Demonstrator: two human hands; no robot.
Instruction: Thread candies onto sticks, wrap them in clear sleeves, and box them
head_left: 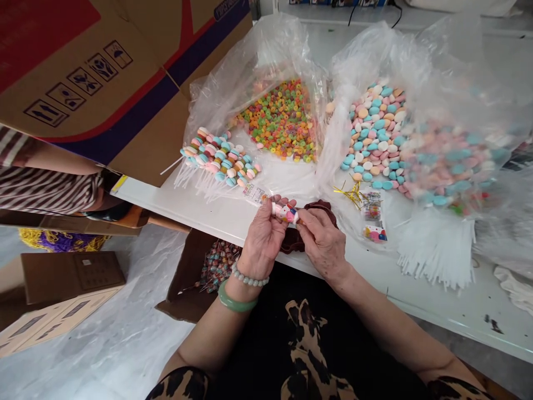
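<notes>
Nearest the camera is the person's black, leopard-patterned top (310, 355); just beyond it, above the near edge of the white surface (216, 214), a wrapped candy (285, 212) with balloon-like prints lies between both hands. The left hand (266, 228), palm up, holds it between thumb and curled fingers; the right hand (322, 239) pinches its right end. A dark brown ruffled item (293, 243) shows under the hands. Just beyond them are printed wrappers (254, 193) and a pile of candy skewers (225, 158); to the right, gold twist ties (353, 194) beside more wrappers and a fan of white sticks (437, 250). Farther back stand clear bags of ring gummies (287, 119) and pastel candies (378, 133), with a large cardboard carton (141, 94) at left.
</notes>
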